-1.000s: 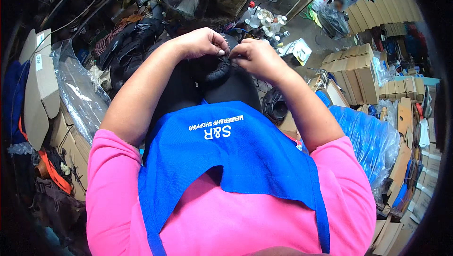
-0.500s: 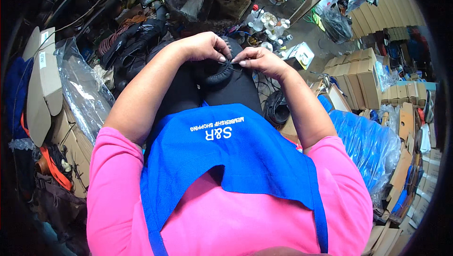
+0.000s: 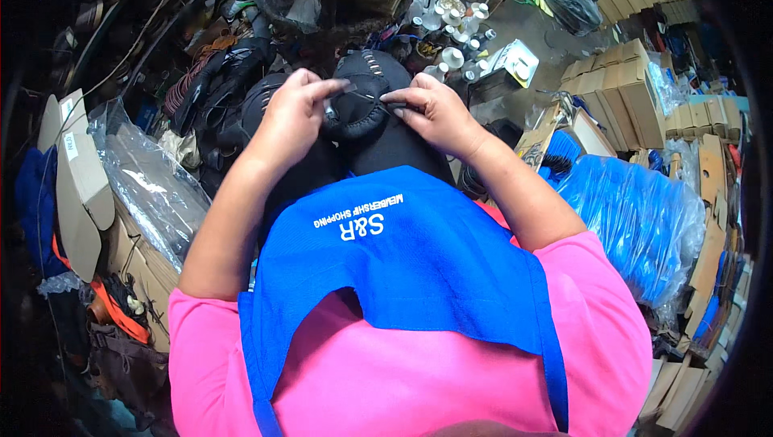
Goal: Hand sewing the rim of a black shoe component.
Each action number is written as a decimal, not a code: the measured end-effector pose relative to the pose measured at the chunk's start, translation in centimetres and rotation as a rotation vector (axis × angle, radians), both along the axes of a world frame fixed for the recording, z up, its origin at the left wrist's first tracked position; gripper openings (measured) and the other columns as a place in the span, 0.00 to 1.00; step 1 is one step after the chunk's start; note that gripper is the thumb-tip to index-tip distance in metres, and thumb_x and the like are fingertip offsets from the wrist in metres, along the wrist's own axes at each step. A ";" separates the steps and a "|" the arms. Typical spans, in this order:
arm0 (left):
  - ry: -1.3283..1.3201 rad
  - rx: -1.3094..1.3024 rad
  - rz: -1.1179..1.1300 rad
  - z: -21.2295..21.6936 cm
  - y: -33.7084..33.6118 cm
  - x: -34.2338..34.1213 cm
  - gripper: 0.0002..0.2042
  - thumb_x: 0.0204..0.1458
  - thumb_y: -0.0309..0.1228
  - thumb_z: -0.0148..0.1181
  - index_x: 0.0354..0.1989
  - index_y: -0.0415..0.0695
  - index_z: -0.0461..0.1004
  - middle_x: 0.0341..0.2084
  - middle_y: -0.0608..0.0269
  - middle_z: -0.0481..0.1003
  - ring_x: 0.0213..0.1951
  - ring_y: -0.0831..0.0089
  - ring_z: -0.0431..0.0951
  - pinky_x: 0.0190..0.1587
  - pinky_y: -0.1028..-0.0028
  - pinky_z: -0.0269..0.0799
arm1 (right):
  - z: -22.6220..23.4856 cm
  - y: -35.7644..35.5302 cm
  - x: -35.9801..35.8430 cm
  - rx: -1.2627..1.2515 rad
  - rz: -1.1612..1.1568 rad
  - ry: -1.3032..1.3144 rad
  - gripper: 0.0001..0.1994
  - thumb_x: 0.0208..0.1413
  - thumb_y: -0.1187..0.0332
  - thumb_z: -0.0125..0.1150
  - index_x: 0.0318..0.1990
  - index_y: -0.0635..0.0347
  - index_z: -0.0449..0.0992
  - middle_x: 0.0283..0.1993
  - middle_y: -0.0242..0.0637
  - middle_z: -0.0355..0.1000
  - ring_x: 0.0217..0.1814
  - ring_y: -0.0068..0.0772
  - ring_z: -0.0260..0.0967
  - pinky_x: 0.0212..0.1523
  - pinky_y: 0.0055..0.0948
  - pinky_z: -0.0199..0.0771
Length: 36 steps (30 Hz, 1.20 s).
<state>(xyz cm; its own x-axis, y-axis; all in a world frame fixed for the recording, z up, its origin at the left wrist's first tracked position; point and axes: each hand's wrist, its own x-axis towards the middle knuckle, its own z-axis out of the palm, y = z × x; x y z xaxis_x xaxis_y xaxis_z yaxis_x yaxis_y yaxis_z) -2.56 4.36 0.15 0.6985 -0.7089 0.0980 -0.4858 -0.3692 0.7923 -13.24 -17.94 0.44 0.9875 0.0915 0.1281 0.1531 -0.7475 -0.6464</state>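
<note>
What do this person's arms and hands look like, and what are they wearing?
Both forearms are bare, and the left hand and right hand wear no gloves. I can make out no rings or watch. Short pink sleeves end above the elbows, part of a pink shirt. A blue apron with white printing lies over the chest and lap.
</note>
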 end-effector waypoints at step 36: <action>0.026 0.037 -0.120 -1.8 -2.1 1.8 0.11 0.41 0.21 0.63 0.34 0.49 0.81 0.23 0.63 0.64 0.30 0.70 0.68 0.35 0.74 0.65 | -0.1 -3.4 3.2 0.336 0.209 0.434 0.14 0.50 0.71 0.58 0.46 0.51 0.79 0.37 0.32 0.70 0.44 0.26 0.65 0.49 0.26 0.64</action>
